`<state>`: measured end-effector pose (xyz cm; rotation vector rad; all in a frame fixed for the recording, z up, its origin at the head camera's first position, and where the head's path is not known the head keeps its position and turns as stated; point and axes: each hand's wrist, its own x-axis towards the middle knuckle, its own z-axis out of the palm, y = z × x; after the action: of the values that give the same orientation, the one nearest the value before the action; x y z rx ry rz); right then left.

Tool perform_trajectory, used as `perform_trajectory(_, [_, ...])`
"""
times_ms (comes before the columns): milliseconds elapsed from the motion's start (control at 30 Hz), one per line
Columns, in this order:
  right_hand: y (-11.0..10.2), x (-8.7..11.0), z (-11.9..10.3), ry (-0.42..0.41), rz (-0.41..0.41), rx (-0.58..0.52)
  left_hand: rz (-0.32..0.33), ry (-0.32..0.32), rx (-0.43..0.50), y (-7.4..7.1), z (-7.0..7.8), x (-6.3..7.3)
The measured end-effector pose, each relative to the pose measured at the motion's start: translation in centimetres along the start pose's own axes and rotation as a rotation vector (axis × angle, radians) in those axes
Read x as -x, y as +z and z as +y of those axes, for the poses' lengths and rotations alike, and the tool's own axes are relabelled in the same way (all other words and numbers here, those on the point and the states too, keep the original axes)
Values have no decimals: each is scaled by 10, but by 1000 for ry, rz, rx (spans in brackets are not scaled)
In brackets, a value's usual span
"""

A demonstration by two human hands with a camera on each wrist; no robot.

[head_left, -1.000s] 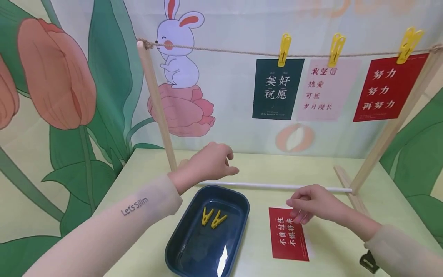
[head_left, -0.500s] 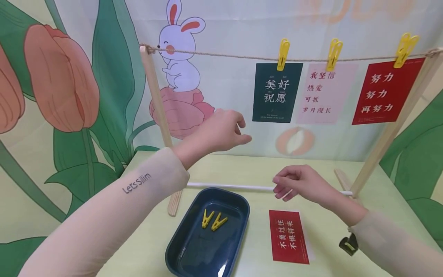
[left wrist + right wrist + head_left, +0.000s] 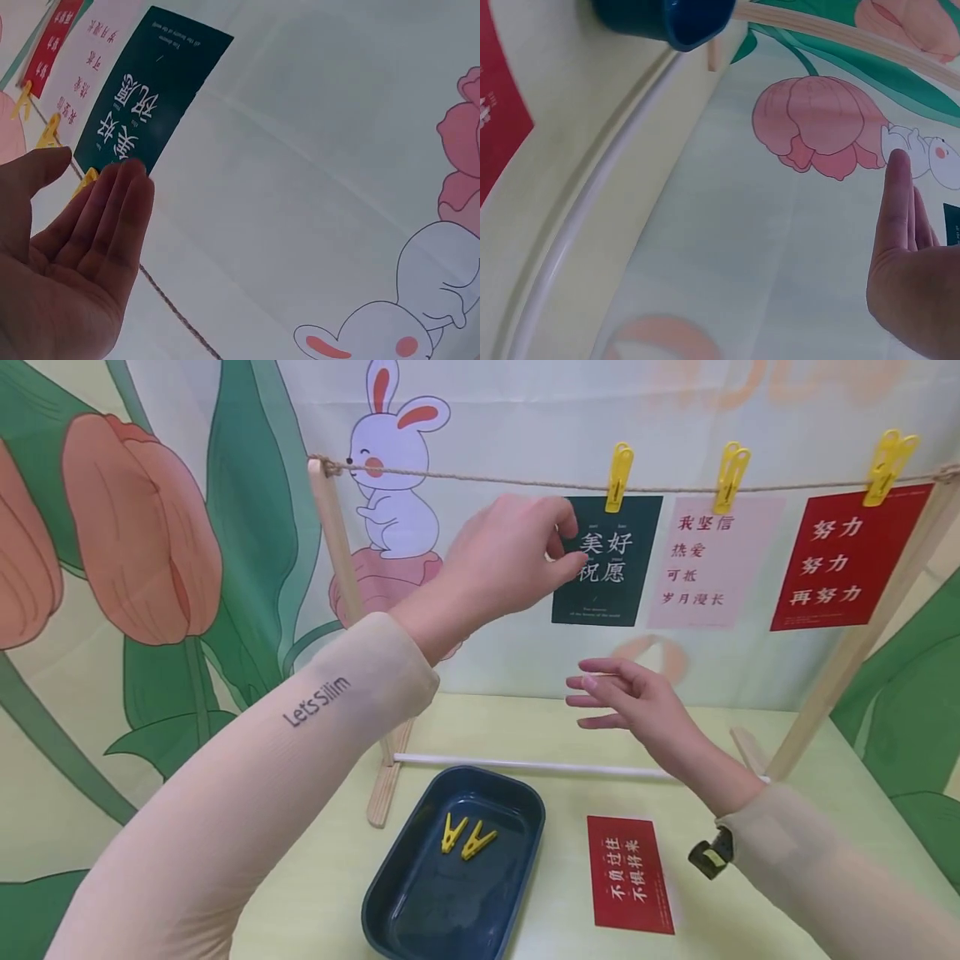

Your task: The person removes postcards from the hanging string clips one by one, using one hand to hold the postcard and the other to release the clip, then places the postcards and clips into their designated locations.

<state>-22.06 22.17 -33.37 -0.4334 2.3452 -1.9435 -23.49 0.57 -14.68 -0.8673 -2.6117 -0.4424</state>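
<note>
My left hand (image 3: 517,556) is raised at the left edge of the dark green card (image 3: 622,597), its fingers bent slightly and thumb apart. In the left wrist view its fingertips overlap the card's upper corner; whether they touch I cannot tell. A yellow clothespin (image 3: 619,477) fixes that card to the twine (image 3: 480,471). Lower down, below the green card, my right hand (image 3: 641,702) has its fingers spread and holds nothing. Beside the green card hang a pink card (image 3: 705,564) and a red card (image 3: 843,564), each under a yellow clothespin.
On the table, a dark blue tray (image 3: 375,893) contains two yellow clothespins (image 3: 477,841). To its right lies another red card (image 3: 630,877). Wooden posts (image 3: 333,535) hold the twine, with a white rod (image 3: 525,767) running low between them. A printed cloth hangs behind.
Both hands have risen from above the table. The left has moved up and right to the green card; the right has gone up and slightly left, its fingers now more spread.
</note>
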Motion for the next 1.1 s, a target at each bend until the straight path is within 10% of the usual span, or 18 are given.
perform_trajectory(433, [7, -20, -11, 10, 31, -311, 193, 27, -84, -17, 17, -25])
perform_trajectory(733, [15, -31, -18, 0, 70, -534, 158, 24, -2, -21, 17, -46])
perform_trajectory(1100, [26, -34, -23, -14, 123, -739, 10, -186, 191, -19, 25, -65])
